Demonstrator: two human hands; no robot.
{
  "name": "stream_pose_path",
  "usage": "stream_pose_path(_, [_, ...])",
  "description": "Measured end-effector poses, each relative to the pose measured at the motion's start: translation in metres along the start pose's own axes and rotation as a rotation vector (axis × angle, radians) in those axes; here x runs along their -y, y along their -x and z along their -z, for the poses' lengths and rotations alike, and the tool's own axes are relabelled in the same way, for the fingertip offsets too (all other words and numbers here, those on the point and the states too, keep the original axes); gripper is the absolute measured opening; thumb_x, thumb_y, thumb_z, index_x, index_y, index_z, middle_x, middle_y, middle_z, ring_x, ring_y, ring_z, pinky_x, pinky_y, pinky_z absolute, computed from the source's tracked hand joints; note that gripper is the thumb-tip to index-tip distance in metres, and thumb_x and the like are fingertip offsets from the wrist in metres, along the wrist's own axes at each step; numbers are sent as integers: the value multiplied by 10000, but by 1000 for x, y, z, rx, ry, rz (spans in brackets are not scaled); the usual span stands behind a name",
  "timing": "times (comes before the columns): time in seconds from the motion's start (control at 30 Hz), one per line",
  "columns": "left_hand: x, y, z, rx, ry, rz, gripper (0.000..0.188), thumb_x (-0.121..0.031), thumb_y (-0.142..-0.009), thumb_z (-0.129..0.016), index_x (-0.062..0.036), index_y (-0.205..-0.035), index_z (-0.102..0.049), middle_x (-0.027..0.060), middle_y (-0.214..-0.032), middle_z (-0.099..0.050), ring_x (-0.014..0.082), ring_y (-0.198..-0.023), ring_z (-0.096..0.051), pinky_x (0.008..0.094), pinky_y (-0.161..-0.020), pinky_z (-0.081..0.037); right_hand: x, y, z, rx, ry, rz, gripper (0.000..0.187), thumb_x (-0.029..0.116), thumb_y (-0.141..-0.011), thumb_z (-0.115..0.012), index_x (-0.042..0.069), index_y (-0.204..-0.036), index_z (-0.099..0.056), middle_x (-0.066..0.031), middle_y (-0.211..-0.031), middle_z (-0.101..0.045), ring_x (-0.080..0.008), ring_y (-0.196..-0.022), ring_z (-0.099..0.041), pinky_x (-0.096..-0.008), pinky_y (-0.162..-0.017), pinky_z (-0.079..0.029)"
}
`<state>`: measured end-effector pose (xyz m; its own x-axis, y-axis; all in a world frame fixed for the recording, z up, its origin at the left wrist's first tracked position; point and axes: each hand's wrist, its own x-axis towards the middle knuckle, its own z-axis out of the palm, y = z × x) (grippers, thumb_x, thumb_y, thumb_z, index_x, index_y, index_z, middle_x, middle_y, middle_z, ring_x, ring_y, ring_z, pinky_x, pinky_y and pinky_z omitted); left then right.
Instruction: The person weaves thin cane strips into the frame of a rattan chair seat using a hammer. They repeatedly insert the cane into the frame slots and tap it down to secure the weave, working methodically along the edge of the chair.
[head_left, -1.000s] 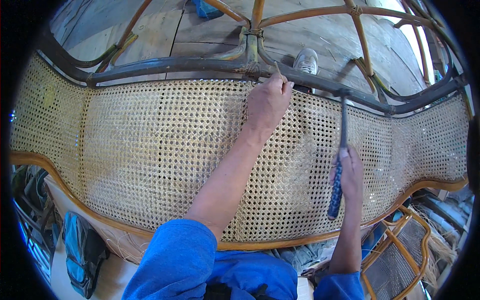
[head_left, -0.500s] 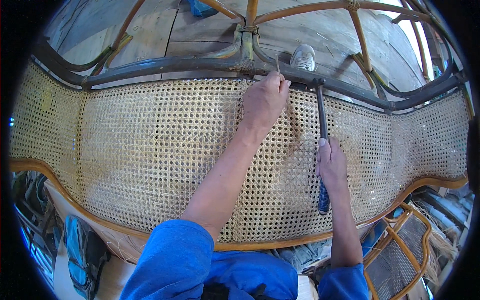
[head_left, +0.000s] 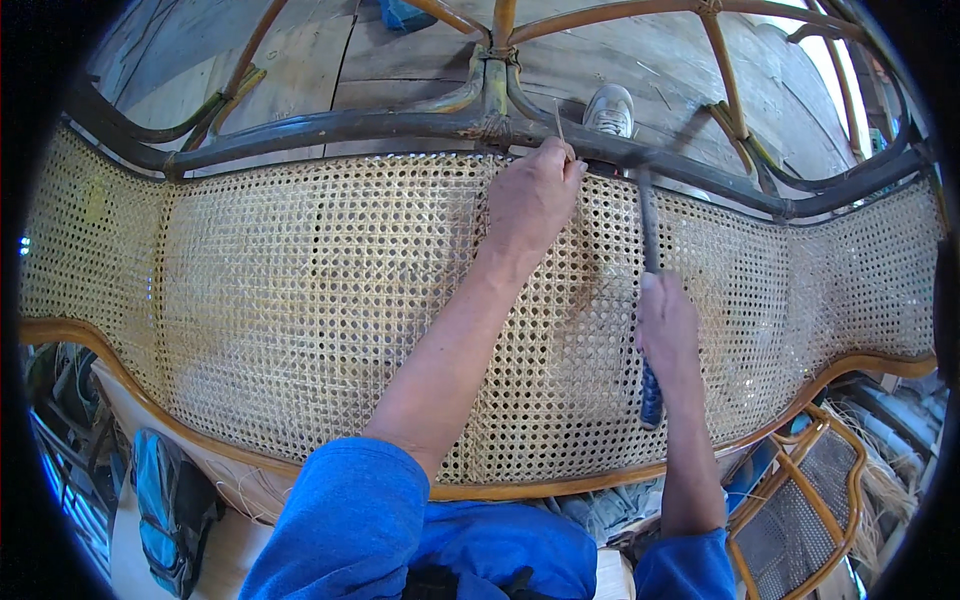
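A long panel of woven cane webbing (head_left: pixel 400 290) stretches across in front of me, bounded along its far side by a dark rattan pole (head_left: pixel 390 128). My left hand (head_left: pixel 535 192) is pinched at that far edge, just right of the middle post. A thin pale strip (head_left: pixel 559 118) sticks up from its fingertips; its lower end is hidden. My right hand (head_left: pixel 667 318) is wrapped round the handle of a hammer (head_left: pixel 649 225), above the cane. The hammer's head, blurred by motion, is over the far edge, right of my left hand.
A brown rattan rail (head_left: pixel 540 489) borders the near side. Beyond the panel, rattan legs (head_left: pixel 722 70) rise from a plank floor, where a shoe (head_left: pixel 609 112) shows. A teal and black bag (head_left: pixel 165 515) lies lower left; a rattan frame with mesh (head_left: pixel 800 520) stands lower right.
The hammer's head has shifted slightly and is now blurred, with my right hand a touch farther right. My left hand keeps its pinch on the strip in nearly the same place.
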<state>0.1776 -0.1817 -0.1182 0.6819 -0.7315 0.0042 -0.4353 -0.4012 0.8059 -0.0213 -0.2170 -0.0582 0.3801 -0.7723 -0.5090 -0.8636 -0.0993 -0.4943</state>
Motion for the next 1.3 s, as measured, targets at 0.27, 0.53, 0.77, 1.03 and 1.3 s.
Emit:
stream_pose_path(0.27, [4, 1, -1, 22, -69, -29, 181, -246, -845, -659, -87, -931, -668, 135, -771, -684, 323, -724, -672, 413, -645, -520, 17, 11, 10, -179, -291, 19, 222, 213, -934, -541, -7, -905, -539, -116, -687, -560, -145, -589, -585, -305, -469, -440])
stream_pose_path(0.53, [-3, 0, -4, 35, -101, -64, 130, -209, -843, -643, -85, -884, -643, 100, -809, -686, 300, -734, -670, 406, -645, -522, 17, 7, 17, -7, 20, -12, 234, 228, -919, -568, 4, -902, -504, -123, -656, -561, -222, -561, -581, -365, -519, -459])
stream_pose_path(0.77, [-4, 0, -5, 46, -191, -16, 185, -276, -851, -649, -109, -916, -694, 138, -795, -688, 324, -742, -673, 409, -660, -520, 28, 15, 9, -32, -120, 2, 246, 232, -931, -552, -7, -902, -503, -160, -658, -563, -277, -583, -578, -404, -576, -460])
stream_pose_path(1.03, [-6, 1, -3, 55, -192, -2, 184, -275, -852, -641, -107, -916, -681, 120, -826, -691, 317, -761, -671, 410, -670, -517, 25, 10, 0, 47, -104, -99, 291, 262, -950, -525, -23, -897, -500, -172, -659, -581, -279, -573, -595, -418, -570, -464])
stream_pose_path(1.3, [-9, 1, -3, 63, -211, -9, 153, -243, -859, -627, -99, -899, -659, 90, -839, -693, 297, -760, -673, 400, -661, -525, 20, 1, 0, 86, -47, -114, 287, 264, -950, -526, -16, -894, -497, -185, -665, -590, -309, -602, -617, -427, -589, -473])
